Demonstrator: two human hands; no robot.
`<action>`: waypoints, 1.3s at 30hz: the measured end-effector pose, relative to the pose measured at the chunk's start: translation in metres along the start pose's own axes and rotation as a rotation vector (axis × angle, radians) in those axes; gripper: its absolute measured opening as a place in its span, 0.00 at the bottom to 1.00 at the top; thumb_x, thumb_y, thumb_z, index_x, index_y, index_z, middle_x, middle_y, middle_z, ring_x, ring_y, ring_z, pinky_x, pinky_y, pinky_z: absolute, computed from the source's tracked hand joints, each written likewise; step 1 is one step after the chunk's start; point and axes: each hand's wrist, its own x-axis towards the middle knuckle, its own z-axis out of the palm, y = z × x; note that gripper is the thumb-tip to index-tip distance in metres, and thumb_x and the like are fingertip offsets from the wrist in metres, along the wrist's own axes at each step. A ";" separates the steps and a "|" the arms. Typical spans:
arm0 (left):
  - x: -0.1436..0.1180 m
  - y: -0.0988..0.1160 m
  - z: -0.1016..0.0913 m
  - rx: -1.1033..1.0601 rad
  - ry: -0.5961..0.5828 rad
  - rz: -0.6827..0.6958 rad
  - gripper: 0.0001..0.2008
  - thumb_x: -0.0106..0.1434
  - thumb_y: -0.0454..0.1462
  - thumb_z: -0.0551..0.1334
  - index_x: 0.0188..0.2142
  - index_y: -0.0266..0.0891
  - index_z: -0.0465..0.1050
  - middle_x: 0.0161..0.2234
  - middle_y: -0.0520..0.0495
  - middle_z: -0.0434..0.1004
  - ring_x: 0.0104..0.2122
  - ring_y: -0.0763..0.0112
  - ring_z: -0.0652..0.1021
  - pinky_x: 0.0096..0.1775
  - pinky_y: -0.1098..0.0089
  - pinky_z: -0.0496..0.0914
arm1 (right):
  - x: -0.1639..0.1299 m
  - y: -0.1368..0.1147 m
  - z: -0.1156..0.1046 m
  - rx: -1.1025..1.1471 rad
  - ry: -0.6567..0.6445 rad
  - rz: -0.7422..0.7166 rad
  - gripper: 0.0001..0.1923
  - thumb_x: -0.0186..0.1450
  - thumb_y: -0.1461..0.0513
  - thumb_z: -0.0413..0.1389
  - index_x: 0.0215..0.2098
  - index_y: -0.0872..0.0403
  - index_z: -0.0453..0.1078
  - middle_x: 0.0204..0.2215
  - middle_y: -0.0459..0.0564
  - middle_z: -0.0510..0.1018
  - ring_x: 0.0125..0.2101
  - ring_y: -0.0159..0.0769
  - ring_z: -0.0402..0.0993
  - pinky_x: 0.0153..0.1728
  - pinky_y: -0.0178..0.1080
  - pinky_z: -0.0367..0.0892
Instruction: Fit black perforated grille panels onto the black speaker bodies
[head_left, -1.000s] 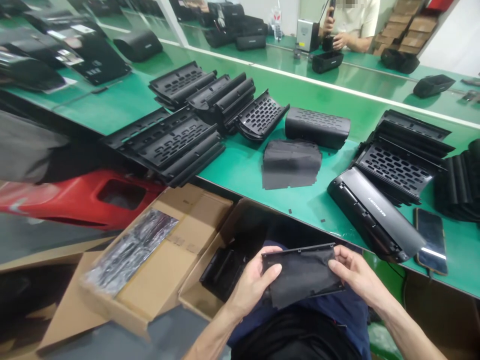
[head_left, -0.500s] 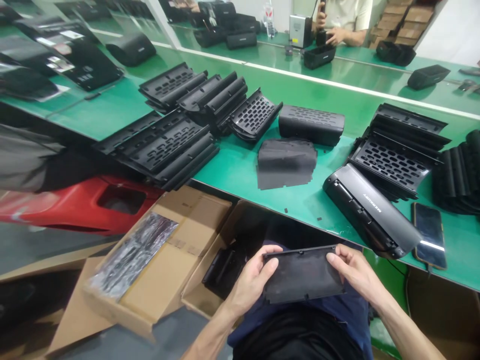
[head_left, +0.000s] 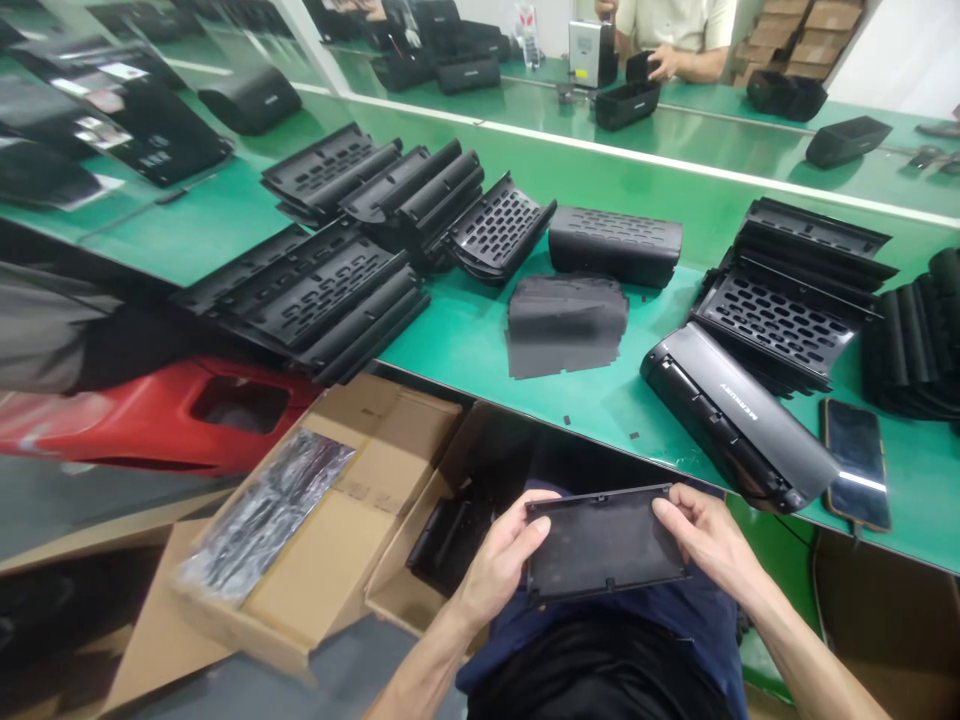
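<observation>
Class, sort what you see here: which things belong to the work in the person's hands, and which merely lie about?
In hand:
left hand
right hand
flat black panel, gripped at both ends
stack of black sheets on the green table

Lying about:
phone
red moulded part
cardboard box
co-worker's hand at the far bench

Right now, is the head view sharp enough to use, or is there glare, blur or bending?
Head view: the black panel between the left hand and right hand is sharp; overhead light puts glare streaks on the green table and on the phone; the table edges bow from wide-angle distortion; the red part at left looks smeared.
</observation>
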 end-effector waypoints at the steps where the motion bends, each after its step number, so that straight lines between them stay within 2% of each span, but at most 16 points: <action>1: 0.000 0.000 0.000 0.000 0.004 -0.007 0.21 0.66 0.52 0.66 0.50 0.41 0.72 0.40 0.48 0.79 0.39 0.65 0.76 0.42 0.67 0.71 | 0.000 0.001 0.000 -0.006 0.011 -0.005 0.32 0.63 0.34 0.54 0.24 0.49 0.52 0.18 0.38 0.56 0.20 0.29 0.52 0.22 0.34 0.47; 10: 0.000 -0.005 -0.003 0.006 0.021 -0.003 0.22 0.65 0.51 0.66 0.51 0.40 0.72 0.39 0.48 0.78 0.38 0.63 0.75 0.40 0.67 0.70 | -0.001 0.004 0.002 -0.029 -0.012 -0.026 0.27 0.64 0.38 0.56 0.27 0.50 0.59 0.22 0.41 0.62 0.23 0.31 0.55 0.23 0.34 0.50; 19: 0.002 0.003 0.003 0.171 0.066 0.035 0.22 0.66 0.52 0.65 0.50 0.39 0.71 0.42 0.45 0.78 0.42 0.60 0.76 0.45 0.63 0.71 | 0.001 0.010 0.007 -0.095 0.082 -0.070 0.29 0.67 0.39 0.54 0.25 0.49 0.50 0.22 0.40 0.51 0.25 0.31 0.48 0.26 0.36 0.44; 26: 0.004 0.002 0.005 0.206 0.104 0.047 0.21 0.67 0.53 0.64 0.48 0.39 0.73 0.41 0.45 0.79 0.41 0.61 0.77 0.45 0.63 0.71 | 0.000 0.008 0.006 -0.044 0.033 -0.062 0.29 0.67 0.37 0.53 0.26 0.50 0.56 0.21 0.40 0.57 0.23 0.31 0.51 0.24 0.35 0.47; 29: 0.004 0.000 0.004 0.153 0.090 0.055 0.21 0.66 0.52 0.65 0.49 0.39 0.73 0.42 0.44 0.79 0.42 0.61 0.77 0.45 0.63 0.72 | -0.001 0.004 0.006 -0.009 0.024 -0.065 0.29 0.65 0.36 0.55 0.26 0.50 0.58 0.21 0.40 0.59 0.23 0.31 0.51 0.23 0.35 0.47; 33: 0.002 0.000 0.001 0.052 -0.002 0.080 0.23 0.65 0.51 0.68 0.53 0.41 0.71 0.43 0.45 0.79 0.43 0.62 0.77 0.45 0.66 0.73 | -0.002 -0.002 0.003 0.022 0.060 -0.079 0.29 0.64 0.36 0.56 0.26 0.50 0.58 0.21 0.39 0.57 0.23 0.31 0.51 0.24 0.35 0.49; 36: 0.000 0.003 0.000 0.018 -0.060 0.086 0.24 0.66 0.50 0.67 0.55 0.41 0.69 0.44 0.44 0.79 0.43 0.62 0.77 0.45 0.66 0.73 | -0.003 -0.007 -0.002 0.056 0.051 -0.088 0.28 0.63 0.37 0.58 0.28 0.51 0.62 0.22 0.40 0.61 0.23 0.31 0.56 0.25 0.34 0.54; 39: 0.000 0.009 0.003 0.011 -0.078 0.077 0.25 0.66 0.50 0.68 0.55 0.40 0.68 0.44 0.44 0.79 0.43 0.61 0.78 0.45 0.65 0.74 | -0.004 -0.010 -0.006 0.149 -0.012 -0.066 0.25 0.61 0.41 0.64 0.35 0.52 0.68 0.28 0.45 0.73 0.28 0.35 0.68 0.31 0.35 0.65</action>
